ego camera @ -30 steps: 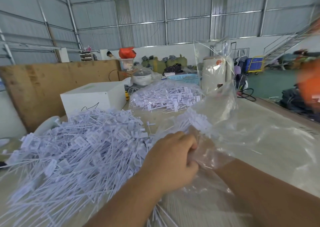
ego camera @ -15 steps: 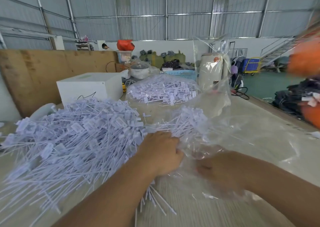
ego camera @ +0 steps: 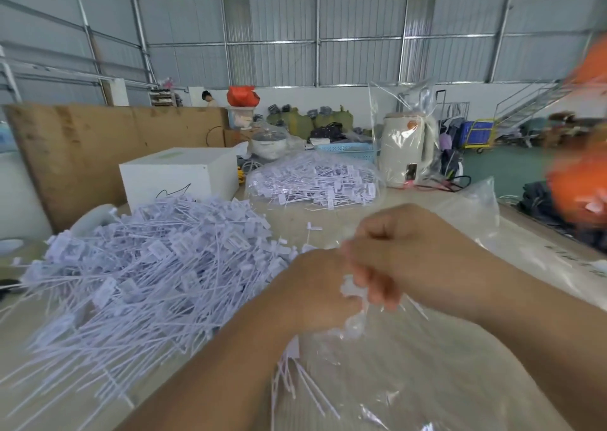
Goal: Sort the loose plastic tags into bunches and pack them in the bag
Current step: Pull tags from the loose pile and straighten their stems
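We see two hands: the left hand and right hand each grip one bunch of tags inside one clear bag on the desk. One loose pile lies left; one filled bag sits behind.

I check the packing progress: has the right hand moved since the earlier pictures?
Yes. The right hand came out from under the clear bag and rose up, away from the table, beside the left hand.

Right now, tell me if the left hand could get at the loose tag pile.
Probably yes, once freed. The pile lies just left of the left hand, nothing between them. But that hand has its grip on a bunch of tags at the bag, together with the right hand.
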`<state>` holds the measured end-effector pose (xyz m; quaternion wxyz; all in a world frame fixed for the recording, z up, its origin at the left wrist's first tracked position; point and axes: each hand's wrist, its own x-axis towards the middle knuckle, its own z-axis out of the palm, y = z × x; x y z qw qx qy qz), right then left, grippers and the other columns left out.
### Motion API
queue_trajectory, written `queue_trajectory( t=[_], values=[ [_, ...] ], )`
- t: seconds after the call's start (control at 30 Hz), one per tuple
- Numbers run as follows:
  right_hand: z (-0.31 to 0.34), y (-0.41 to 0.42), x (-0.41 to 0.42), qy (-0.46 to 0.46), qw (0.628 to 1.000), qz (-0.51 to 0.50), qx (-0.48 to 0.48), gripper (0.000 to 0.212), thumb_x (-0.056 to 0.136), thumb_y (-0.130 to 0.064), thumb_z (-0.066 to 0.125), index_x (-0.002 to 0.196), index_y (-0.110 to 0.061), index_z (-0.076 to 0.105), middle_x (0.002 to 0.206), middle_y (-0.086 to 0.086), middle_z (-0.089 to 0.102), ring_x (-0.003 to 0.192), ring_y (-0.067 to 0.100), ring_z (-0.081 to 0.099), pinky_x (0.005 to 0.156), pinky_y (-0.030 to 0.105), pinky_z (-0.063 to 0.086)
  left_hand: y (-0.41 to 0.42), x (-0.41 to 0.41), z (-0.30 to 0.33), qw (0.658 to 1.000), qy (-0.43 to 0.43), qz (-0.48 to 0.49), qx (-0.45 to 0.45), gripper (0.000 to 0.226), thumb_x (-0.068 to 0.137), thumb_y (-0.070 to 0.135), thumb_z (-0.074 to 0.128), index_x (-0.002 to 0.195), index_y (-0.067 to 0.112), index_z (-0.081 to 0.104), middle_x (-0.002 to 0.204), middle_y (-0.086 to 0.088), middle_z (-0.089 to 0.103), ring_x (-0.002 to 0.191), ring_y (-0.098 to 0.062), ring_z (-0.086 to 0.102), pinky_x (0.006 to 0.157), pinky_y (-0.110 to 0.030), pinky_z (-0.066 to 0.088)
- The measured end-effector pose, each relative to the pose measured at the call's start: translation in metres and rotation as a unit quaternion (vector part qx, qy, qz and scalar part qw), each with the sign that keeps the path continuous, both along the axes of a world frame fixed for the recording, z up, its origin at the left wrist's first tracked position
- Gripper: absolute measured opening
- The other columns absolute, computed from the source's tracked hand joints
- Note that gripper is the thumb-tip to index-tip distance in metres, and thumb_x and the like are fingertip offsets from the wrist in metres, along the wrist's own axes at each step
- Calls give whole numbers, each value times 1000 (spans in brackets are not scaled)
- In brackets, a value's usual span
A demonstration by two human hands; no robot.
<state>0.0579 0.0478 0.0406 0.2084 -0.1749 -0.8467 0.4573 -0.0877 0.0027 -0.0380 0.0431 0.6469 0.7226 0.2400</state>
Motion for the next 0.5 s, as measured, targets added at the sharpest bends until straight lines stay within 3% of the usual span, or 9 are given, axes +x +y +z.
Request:
queue_trajectory(
  t=[0.07,0.13,0.2,0.27,0.37,0.43,0.5],
  values=[
    [-3,9,-14,53,998,-9,-43,22,92,-5,58,72,1,63,57,10,65,49,12,62,50,24,55,-11,-12,13,998,-56,13,-25,23,82,30,68,91,43,52,100,19,56,97,-7,58,77,-22,47],
    [-8,18,-36,68,993,-37,-92,12,89,-2,60,81,3,66,71,19,68,61,21,66,66,36,61,-18,-30,23,991,-112,63,-37,37,81,25,66,110,45,53,109,18,57,96,-2,58,72,-16,43],
    [-21,29,-58,38,986,-62,-153,5,86,2,61,84,1,65,73,18,63,63,22,63,78,38,59,-21,-48,27,984,-115,138,3,46,82,19,62,125,36,56,121,11,59,101,-6,57,75,-19,44],
    [-38,38,-77,-33,985,-72,-151,7,85,1,59,92,-1,62,82,18,60,72,26,60,83,40,56,-23,-60,23,969,-52,241,25,45,83,23,60,128,26,56,126,3,58,108,-15,56,84,-27,46],
    [-58,48,-97,-88,989,-76,-86,14,86,-3,58,97,4,63,93,18,60,82,30,60,85,42,55,-21,-69,7,940,38,332,-66,48,82,46,58,124,23,53,125,-4,53,113,-26,52,89,-35,44],
    [-64,47,-105,-85,995,-52,31,20,87,-5,57,101,6,65,94,16,62,87,35,63,82,39,53,-17,-71,-2,927,94,343,-119,54,82,57,55,123,22,50,127,-6,48,120,-30,44,92,-40,41],
    [-70,43,-108,-111,976,-29,183,21,90,-10,52,105,-5,66,101,10,65,92,31,63,77,35,53,-11,-73,-8,924,114,341,-127,62,82,61,52,129,21,47,133,-8,44,125,-32,38,96,-42,39]
  ],
)
